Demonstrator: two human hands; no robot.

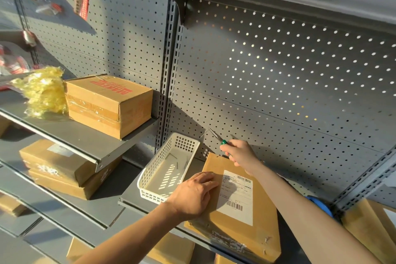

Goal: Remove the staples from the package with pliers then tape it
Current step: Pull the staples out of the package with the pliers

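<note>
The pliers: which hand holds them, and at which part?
The right hand holds the pliers by the green handles, tips pointing up over the white basket. The left hand holds nothing; it presses flat on the package.

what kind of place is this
Probably a shop stockroom or parcel packing area: grey metal shelving backed by pegboard panels, stacked cardboard boxes, and a brown package with a barcoded shipping label.

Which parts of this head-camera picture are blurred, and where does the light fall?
Head view: the red packets hanging top left are smeared by blur; the package and white basket are sharp; warm low light stripes the pegboard, shining through its holes; the basket casts slotted shadows inside itself.
</note>
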